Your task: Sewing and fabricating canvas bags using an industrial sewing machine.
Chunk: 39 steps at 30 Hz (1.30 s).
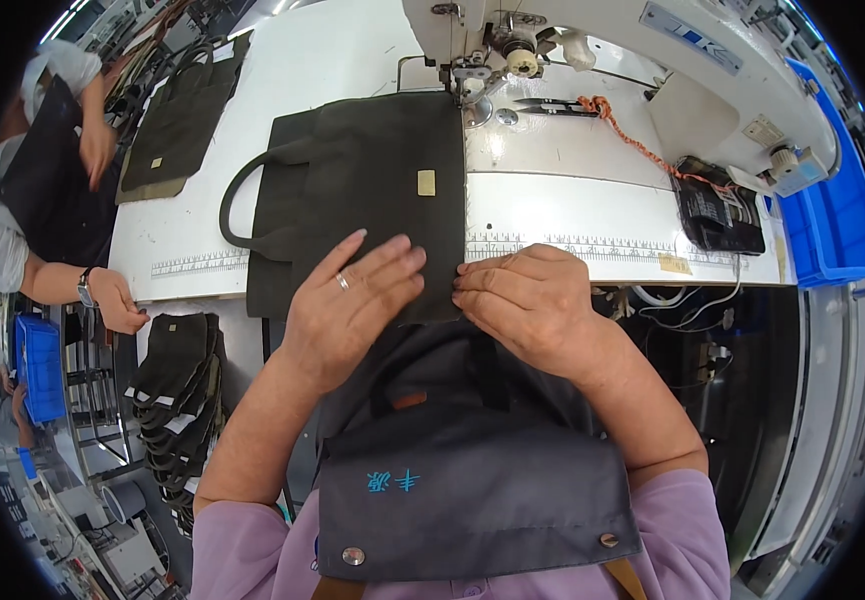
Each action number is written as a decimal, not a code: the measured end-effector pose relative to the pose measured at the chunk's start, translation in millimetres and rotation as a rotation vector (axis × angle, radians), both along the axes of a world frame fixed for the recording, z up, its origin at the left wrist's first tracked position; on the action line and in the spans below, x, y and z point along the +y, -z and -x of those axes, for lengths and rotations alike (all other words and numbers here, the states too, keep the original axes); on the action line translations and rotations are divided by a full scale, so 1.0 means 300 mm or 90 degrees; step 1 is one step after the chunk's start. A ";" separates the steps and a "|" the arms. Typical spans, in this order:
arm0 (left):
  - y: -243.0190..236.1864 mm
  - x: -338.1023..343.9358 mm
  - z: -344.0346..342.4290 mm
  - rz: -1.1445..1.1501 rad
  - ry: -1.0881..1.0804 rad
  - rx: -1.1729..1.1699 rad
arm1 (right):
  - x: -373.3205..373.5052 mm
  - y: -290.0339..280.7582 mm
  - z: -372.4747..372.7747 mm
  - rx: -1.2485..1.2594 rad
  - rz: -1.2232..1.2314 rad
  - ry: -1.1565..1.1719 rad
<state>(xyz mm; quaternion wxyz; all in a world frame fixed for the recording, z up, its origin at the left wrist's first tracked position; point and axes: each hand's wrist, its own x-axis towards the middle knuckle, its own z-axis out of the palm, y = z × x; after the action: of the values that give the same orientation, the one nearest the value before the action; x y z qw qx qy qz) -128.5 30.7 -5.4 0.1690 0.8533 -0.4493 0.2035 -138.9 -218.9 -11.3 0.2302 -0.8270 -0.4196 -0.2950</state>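
Observation:
A dark olive fabric bag (373, 150) lies flat on the white sewing table, its right edge running up to the presser foot (468, 75) of a white sewing machine (593, 45). A looped handle (230, 200) sticks out on its left side, and a small pale yellow label (427, 183) sits near the right edge. My left hand (358, 310), wearing a ring, rests on the lower part of the bag with its fingers stretched out. At the bag's lower right corner, my right hand (528, 305) pinches the edge between thumb and fingers.
Thread snips (553, 107) on an orange cord and a black device (721, 210) lie to the right. A blue bin (833, 225) stands beyond them. Another olive bag (183, 125) lies at the left by a co-worker's hand (118, 300). Several bag pieces (178, 370) hang below.

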 end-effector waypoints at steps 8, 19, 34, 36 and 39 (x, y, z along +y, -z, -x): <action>-0.055 0.019 -0.015 -0.065 0.107 0.214 | 0.000 -0.001 0.001 -0.014 0.050 0.003; -0.080 -0.084 -0.132 -0.080 0.122 0.212 | -0.005 0.013 -0.012 0.008 0.028 -0.015; -0.019 -0.122 -0.378 -0.077 0.056 0.195 | -0.038 -0.033 -0.260 0.079 0.029 -0.008; -0.019 -0.125 -0.408 -0.070 0.050 0.195 | -0.042 -0.039 -0.293 0.078 0.033 -0.005; -0.008 -0.130 -0.459 -0.065 0.048 0.148 | -0.046 -0.033 -0.346 0.083 0.036 0.002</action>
<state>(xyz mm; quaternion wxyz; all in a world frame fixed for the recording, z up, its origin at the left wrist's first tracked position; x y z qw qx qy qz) 9.2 -8.3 -2.9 0.1840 0.8610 -0.4684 0.0736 -35.1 -232.7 -1.5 0.2331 -0.8514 -0.4103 -0.2289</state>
